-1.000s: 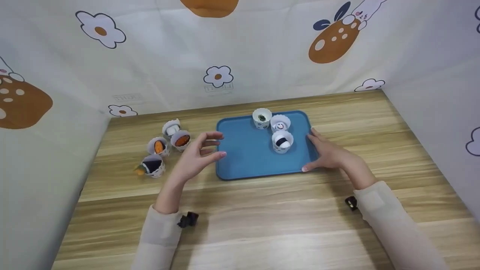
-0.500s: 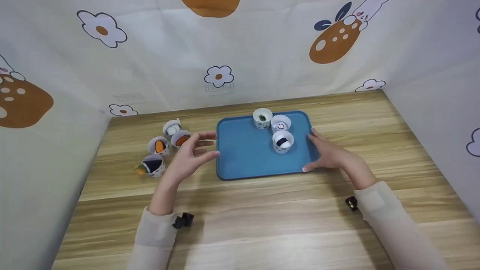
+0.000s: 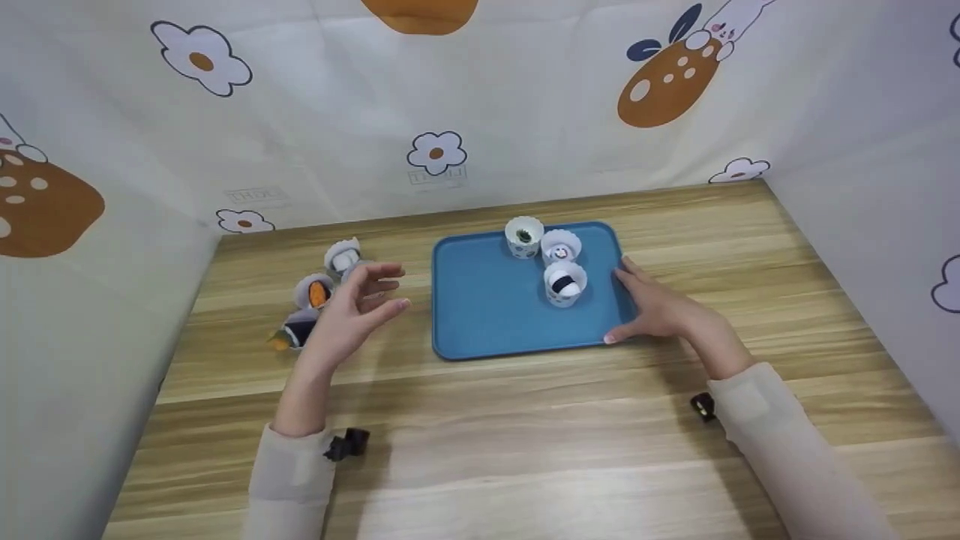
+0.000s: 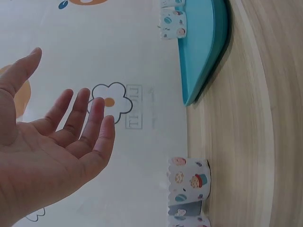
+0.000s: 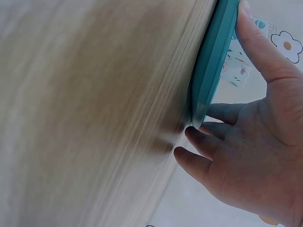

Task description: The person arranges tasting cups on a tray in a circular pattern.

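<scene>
My left hand is raised left of the blue tray, fingers loosely bent and nothing in its grasp. It partly hides a cluster of paper cups. Among them are a cup with a white piece, a cup with an orange piece and a cup with a dark, cone-like piece. At the tray's right end my right hand holds the rim, thumb over it and fingers along the outer side. On the tray stand a cup with something green, a cup with a white-and-pink piece and a cup with a black-banded white piece.
The wooden table extends in front of the tray and to both sides. A printed curtain encloses the back and sides. A small black device sits at the left cuff, and another black device at the right.
My left hand has moved left, away from the tray's left edge, and now covers more of the cup cluster. The tray, its cups and my right hand have stayed in place.
</scene>
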Demonstrator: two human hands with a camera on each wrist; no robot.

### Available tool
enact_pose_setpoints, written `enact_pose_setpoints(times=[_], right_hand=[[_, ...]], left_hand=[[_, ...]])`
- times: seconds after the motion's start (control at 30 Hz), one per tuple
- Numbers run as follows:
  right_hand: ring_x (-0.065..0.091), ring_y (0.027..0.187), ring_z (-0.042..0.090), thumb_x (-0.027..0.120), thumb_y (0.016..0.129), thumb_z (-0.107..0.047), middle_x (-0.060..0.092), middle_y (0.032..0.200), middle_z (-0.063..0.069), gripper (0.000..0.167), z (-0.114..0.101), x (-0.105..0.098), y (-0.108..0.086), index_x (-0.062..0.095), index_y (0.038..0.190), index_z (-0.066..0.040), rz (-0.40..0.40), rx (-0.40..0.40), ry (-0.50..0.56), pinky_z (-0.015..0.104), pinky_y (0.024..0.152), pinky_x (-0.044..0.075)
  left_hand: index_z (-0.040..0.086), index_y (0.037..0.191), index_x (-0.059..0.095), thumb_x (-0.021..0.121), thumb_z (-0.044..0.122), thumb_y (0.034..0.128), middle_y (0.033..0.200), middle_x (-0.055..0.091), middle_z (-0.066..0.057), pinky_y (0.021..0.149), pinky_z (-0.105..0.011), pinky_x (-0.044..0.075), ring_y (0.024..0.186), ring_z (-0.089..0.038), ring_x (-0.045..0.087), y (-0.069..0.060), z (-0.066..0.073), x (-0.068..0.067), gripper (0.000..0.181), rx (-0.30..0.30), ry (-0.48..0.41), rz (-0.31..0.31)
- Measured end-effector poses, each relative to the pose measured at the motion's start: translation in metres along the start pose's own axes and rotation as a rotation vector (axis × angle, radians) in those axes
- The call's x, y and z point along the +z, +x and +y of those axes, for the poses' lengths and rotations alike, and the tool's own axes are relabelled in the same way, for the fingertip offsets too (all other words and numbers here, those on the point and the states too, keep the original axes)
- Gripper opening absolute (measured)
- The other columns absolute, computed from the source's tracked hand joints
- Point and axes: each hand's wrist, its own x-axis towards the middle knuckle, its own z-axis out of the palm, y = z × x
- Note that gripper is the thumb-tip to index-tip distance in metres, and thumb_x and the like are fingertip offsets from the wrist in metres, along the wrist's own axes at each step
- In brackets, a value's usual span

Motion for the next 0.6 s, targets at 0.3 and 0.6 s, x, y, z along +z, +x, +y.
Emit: enact_pose_setpoints(times=[0.3,0.6], right_hand=[[0.004,0.152,0.049,0.082,0.076,-0.052,-0.008,0.166,0.024,0.124,0.000,0.000,0.000,0.007,0.159,0.001,-0.006,0.002,0.012,0.062,0.121,0.015],[0.004,0.152,0.048,0.083,0.076,-0.049,-0.006,0.166,0.025,0.122,0.001,0.001,0.000,0.009,0.157,0.004,0.003,-0.036,0.024,0.062,0.121,0.014]], left_hand=[[-0.002,0.140,0.046,0.064,0.002,0.0943,0.140,0.051,-0.018,0.096,-0.016,0.049,0.118,-0.007,0.055,-0.009,-0.002,-0.017,0.049,-0.015,-0.048,0.078],[-0.001,0.137,0.048,0.064,0.003,0.0949,0.139,0.053,-0.017,0.098,-0.014,0.046,0.112,0.002,0.056,-0.017,-0.002,-0.031,0.045,-0.067,-0.012,0.178]])
